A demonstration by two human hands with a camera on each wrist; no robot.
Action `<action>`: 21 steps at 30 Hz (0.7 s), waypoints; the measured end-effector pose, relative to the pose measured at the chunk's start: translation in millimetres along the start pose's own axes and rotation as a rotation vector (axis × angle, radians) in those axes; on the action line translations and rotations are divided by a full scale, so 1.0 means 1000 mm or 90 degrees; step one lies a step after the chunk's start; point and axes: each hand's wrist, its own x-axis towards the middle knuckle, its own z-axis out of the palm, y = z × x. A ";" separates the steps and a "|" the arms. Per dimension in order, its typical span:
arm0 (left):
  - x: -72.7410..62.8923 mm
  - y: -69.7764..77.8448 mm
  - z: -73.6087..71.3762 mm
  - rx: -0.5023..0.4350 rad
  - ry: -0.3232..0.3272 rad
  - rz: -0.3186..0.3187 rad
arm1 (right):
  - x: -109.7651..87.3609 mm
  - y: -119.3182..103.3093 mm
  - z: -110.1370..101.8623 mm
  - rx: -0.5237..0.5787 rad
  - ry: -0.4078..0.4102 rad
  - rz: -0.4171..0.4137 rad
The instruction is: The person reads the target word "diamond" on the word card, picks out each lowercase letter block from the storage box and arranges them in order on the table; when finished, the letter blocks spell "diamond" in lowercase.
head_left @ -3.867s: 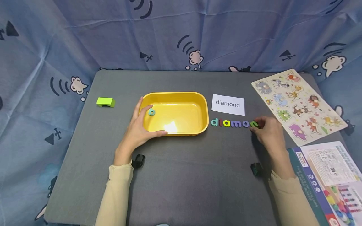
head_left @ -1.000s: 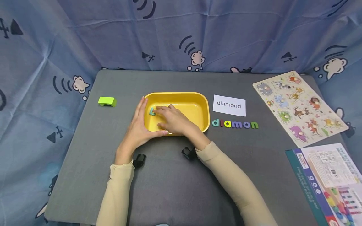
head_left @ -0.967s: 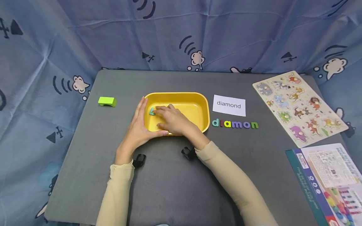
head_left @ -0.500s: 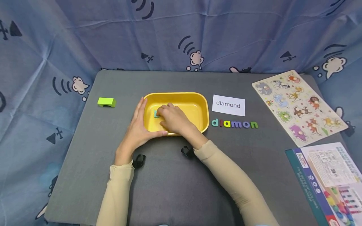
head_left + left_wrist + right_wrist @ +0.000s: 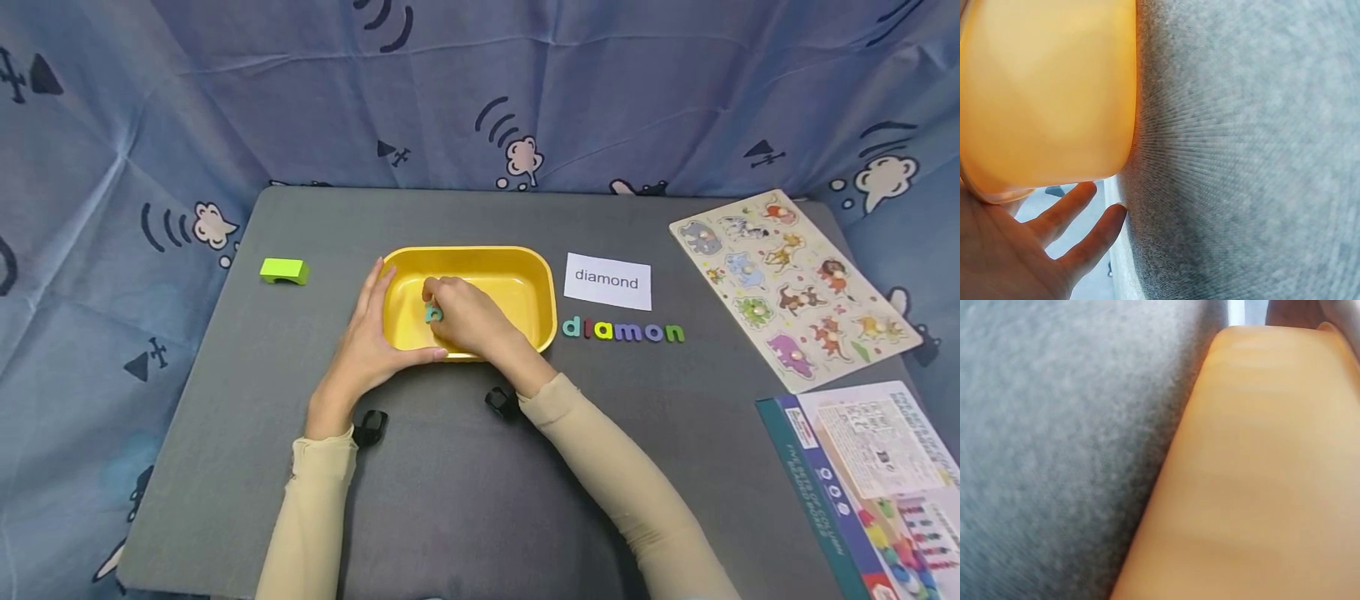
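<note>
A yellow plastic tray stands on the grey table. My left hand holds its left end, with the thumb along the near rim and the fingers at the left side. In the left wrist view, some fingers of that hand spread beside the tray's outer wall. Inside the tray, my right hand pinches a small teal toy letter, its fingertips partly hidden. The right wrist view shows mainly the tray's outer wall. Several coloured letters spelling "diamon" lie right of the tray, below a white card printed "diamond".
A lime-green arched block sits at the table's left. On the right lie a wooden animal puzzle board and a boxed toy set. A patterned blue cloth hangs behind the table.
My right hand went from the green letter n into the tray. It took hold of the teal letter and brought it rightward and nearer. The left hand stays on the tray.
</note>
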 end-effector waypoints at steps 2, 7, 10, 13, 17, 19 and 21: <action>0.000 -0.001 0.000 0.002 0.000 0.000 | -0.001 0.002 -0.001 0.014 -0.014 0.008; 0.001 -0.001 0.001 0.008 0.002 -0.001 | -0.007 0.005 -0.013 0.070 -0.059 0.013; 0.001 -0.001 0.001 0.009 0.000 -0.003 | -0.010 0.008 -0.018 0.107 -0.056 0.013; 0.000 -0.002 0.001 0.009 -0.004 -0.003 | -0.012 0.012 -0.021 0.127 -0.035 0.010; 0.001 -0.002 0.001 0.010 -0.006 -0.004 | -0.015 0.018 -0.024 0.139 -0.025 0.002; 0.001 -0.001 0.001 0.012 -0.006 -0.006 | -0.017 0.020 -0.025 0.143 -0.031 -0.004; 0.001 -0.001 0.002 0.014 -0.008 -0.008 | -0.020 0.021 -0.027 0.142 -0.038 -0.009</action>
